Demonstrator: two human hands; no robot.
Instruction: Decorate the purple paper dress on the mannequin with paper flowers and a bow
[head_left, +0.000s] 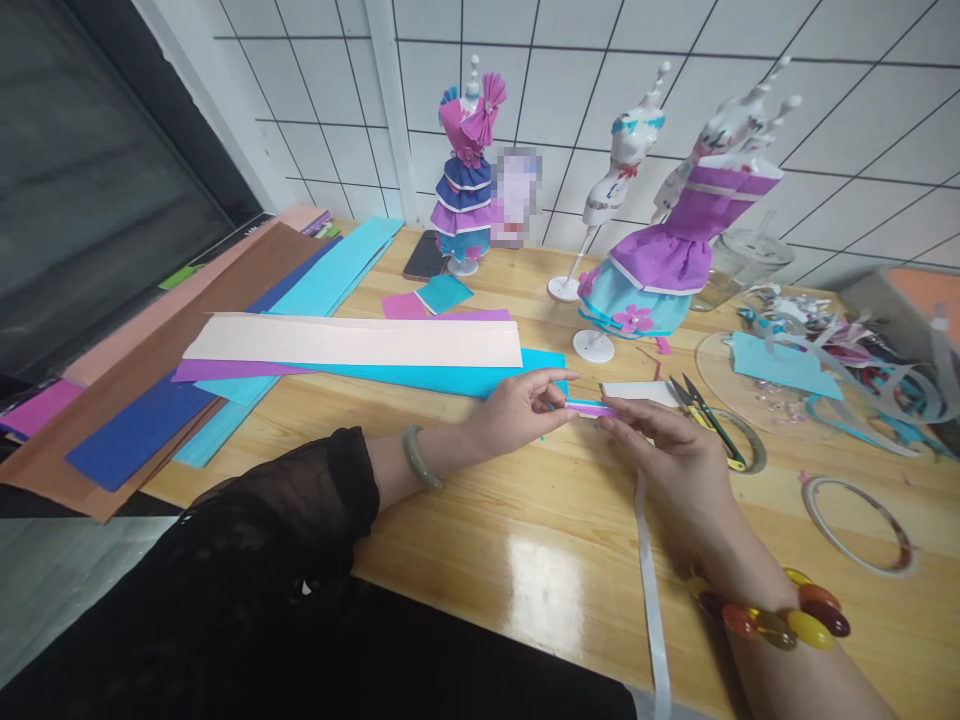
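Observation:
My left hand [519,408] and my right hand [667,455] meet over the wooden table [480,520]. Both pinch a small purple paper strip [591,407] held between them, the left at its left end, the right at its right end. A white ribbon [649,580] trails from under my right hand toward the table's front edge. Small yellow-handled snips [705,415] lie just right of my right hand. A white paper piece [637,392] lies just behind the strip.
Long crepe paper sheets [352,342] in cream, blue, brown and purple lie at left. Three mini mannequins [469,170] [622,170] [667,250] in paper dresses stand at the back. Tape rolls [859,520], ribbon scraps [847,360] and a clear cup [739,265] crowd the right.

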